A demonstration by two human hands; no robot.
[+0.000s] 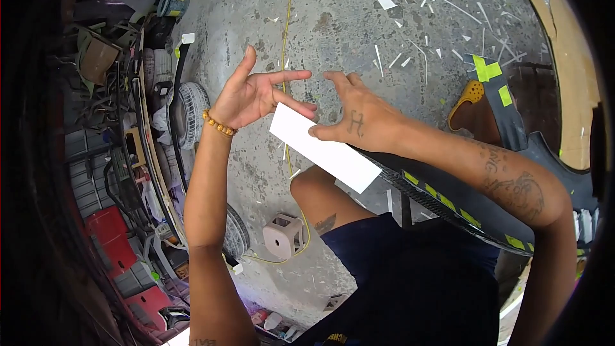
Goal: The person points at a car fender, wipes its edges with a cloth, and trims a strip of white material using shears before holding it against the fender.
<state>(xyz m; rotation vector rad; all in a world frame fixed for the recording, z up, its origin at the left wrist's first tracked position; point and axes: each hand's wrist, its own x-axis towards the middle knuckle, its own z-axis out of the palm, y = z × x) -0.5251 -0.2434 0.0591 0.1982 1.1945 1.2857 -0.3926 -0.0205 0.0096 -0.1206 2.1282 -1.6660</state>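
My left hand (256, 93) is turned palm up with its fingers spread, a beaded bracelet at the wrist. Beside its fingertips lies one end of a white rectangular strip (325, 148). My right hand (359, 112) reaches over the strip's upper edge, the thumb touching it and the other fingers stretched out. Under the strip runs a long dark panel (442, 195) with yellow-green tape pieces along its edge. Whether the strip is fastened to the panel cannot be made out.
White scraps (386, 3) litter the concrete floor. A small stool (284, 237) stands near my knee, beside a yellow cord (286, 25). Tires (192, 115) and parts line the left side. Cardboard (567, 77) and a taped dark piece (506, 99) are at the right.
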